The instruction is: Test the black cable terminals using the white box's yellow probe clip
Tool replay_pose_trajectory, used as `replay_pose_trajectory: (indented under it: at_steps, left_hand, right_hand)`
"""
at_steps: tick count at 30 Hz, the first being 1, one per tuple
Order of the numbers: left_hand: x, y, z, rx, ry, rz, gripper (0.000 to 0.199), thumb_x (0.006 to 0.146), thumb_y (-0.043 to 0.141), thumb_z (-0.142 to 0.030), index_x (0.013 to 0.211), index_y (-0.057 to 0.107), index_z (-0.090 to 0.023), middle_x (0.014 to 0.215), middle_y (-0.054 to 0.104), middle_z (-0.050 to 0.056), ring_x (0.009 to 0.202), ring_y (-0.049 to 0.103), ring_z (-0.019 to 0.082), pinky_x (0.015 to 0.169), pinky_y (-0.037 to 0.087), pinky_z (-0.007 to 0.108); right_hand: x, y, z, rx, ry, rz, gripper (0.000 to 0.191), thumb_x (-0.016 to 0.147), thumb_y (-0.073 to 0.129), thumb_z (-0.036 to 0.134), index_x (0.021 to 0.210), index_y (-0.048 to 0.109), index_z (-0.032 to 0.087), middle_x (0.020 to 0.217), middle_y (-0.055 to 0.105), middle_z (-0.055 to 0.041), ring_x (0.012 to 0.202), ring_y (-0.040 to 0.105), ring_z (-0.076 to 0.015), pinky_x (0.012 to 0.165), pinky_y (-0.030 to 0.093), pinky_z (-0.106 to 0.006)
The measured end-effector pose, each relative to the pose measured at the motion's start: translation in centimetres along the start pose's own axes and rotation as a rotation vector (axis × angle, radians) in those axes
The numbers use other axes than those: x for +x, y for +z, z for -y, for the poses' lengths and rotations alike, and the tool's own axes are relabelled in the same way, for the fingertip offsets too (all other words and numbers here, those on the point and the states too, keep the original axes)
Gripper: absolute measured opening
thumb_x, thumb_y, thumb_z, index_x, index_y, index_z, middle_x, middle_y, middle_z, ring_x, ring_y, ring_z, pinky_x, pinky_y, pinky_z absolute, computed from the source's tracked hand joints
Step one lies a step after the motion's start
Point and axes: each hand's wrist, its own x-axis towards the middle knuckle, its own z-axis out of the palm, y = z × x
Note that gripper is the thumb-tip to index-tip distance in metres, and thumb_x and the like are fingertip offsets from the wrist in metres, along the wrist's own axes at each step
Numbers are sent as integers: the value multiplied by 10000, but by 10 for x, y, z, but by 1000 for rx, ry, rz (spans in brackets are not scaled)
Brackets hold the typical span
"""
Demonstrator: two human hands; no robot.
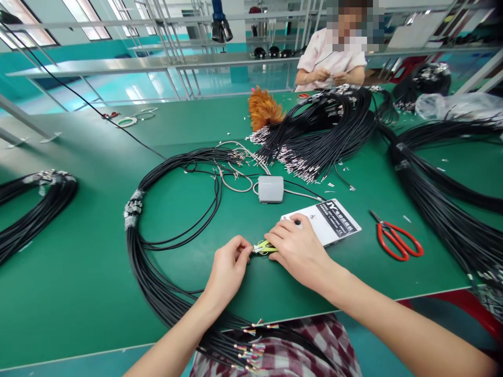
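My left hand (228, 264) is closed in a pinch on a cable end, mostly hidden by the fingers. Meeting those fingertips is the pale tip of a yellow-green hand tool (269, 247), whose kind I cannot make out. My right hand (296, 251) is wrapped round the tool, beside a white box with a black label (336, 220). A bundle of black cables (137, 251) curves round on the left, taped at one spot. Its stripped ends with coloured wires (249, 353) hang over my checked lap.
Red-handled scissors (398, 241) lie right of the white box. Behind it are a grey box (271, 189) with leads, more black cable bundles (326, 125) and an orange feather duster (264, 109). Another person (332, 63) sits across the green table (94, 251).
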Motion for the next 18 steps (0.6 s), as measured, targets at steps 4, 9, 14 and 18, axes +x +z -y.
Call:
replay_pose_trajectory:
  at_steps: [4, 9, 14, 18]
  left_hand:
    - [0, -2, -3, 10, 26, -9, 185, 838, 517, -315, 693, 564, -210, 611, 542, -31, 578, 498, 156, 570, 371, 245]
    - [0, -2, -2, -11, 41, -19, 195, 838, 526, -316, 679, 568, -211, 584, 540, -32, 557, 495, 158, 553, 364, 245]
    - [0, -3, 0, 0, 24, -1, 174, 839, 536, -302, 698, 580, -210, 602, 559, -28, 577, 513, 163, 569, 374, 250]
    - [-3, -9, 1, 9, 3, -4, 177, 836, 537, -290, 687, 581, -206, 592, 544, -31, 563, 492, 155, 557, 361, 249]
  right_hand:
    - [-30, -12, -14, 112, 99, -287, 183, 909, 644, 246, 1088, 639, 210, 1116, 733, -24, 1063, 625, -213, 1010, 297, -432]
    - [-80, -5, -19, 136, 229, -503, 170, 924, 540, 107, 1036, 627, 201, 1155, 727, -66, 1123, 613, -226, 973, 387, -417]
    - [-89, 10, -6, 66, 251, -527, 128, 916, 592, 127, 978, 639, 228, 1098, 761, -19, 1114, 639, -242, 999, 353, -446]
    - [-86, 14, -8, 10, 256, -546, 131, 895, 639, 132, 967, 642, 241, 1063, 771, 5, 1057, 661, -248, 1014, 334, -477]
